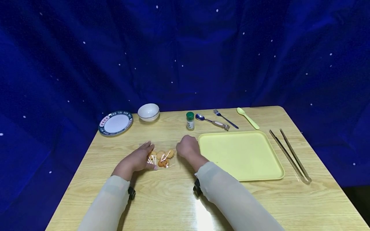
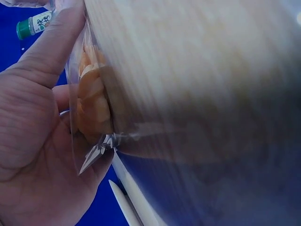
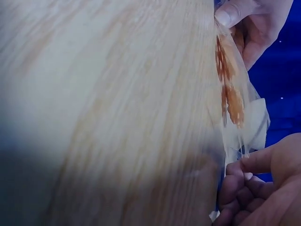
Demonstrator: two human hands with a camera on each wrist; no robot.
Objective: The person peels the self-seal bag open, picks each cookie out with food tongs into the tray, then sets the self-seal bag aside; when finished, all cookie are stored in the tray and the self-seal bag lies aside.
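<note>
A clear plastic bag of cookies [image 1: 162, 156] lies on the wooden table between my hands. Several golden-brown cookies show through the shiny film. My left hand [image 1: 138, 159] holds the bag's left end, its thumb along the near side and its fingers on the far side. At the other end, my right hand [image 1: 189, 148] pinches the film between thumb and curled fingers. The right wrist view shows this pinch close up, with the cookies [image 3: 230, 89] standing between the two hands. In the left wrist view the bag rests against the thumb and palm.
Right of my right hand lies a yellow tray [image 1: 242, 157], with metal tongs [image 1: 292, 157] beyond it. Along the back are a plate [image 1: 116, 123], a bowl [image 1: 148, 113], a green-capped shaker [image 1: 190, 121], a metal spoon [image 1: 212, 122], a fork [image 1: 226, 118] and a yellow spoon [image 1: 248, 118].
</note>
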